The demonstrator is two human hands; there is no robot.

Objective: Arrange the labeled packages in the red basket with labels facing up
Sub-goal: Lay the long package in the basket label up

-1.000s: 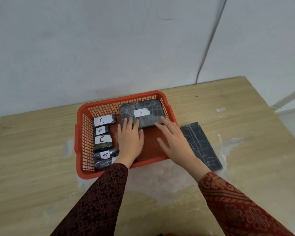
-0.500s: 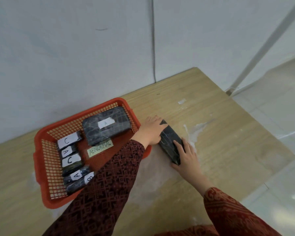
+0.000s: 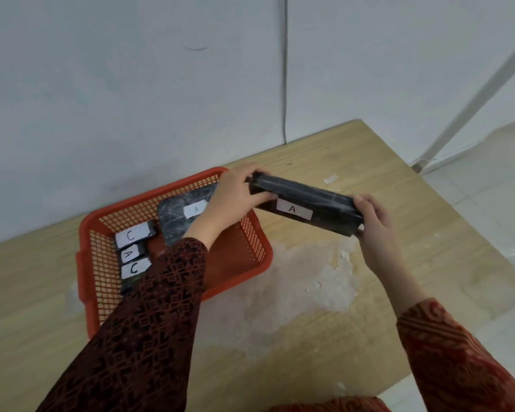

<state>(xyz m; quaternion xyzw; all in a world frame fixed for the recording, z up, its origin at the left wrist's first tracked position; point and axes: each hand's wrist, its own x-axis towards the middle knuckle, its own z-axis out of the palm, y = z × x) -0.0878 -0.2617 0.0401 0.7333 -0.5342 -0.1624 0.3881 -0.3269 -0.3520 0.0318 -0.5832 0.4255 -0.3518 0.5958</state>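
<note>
A long black package (image 3: 306, 208) with a white label "A" facing me hangs in the air just right of the red basket (image 3: 250, 257). My left hand (image 3: 238, 194) grips its left end and my right hand (image 3: 375, 227) grips its right end. Inside the basket lies a large dark package (image 3: 176, 221) with an "A" label up. Along the basket's left side sit small packages labeled C (image 3: 131, 235), A (image 3: 130, 253) and C (image 3: 135, 268). My left sleeve hides the basket's front part.
The wooden table (image 3: 354, 150) has a whitish worn patch (image 3: 295, 292) in front of the basket. The table's right edge drops to a tiled floor (image 3: 494, 191). A grey wall with a thin cable (image 3: 285, 84) stands directly behind.
The long black package was lying on the table beside the basket. Both hands took hold of it, lifted it and turned it so its "A" label shows.
</note>
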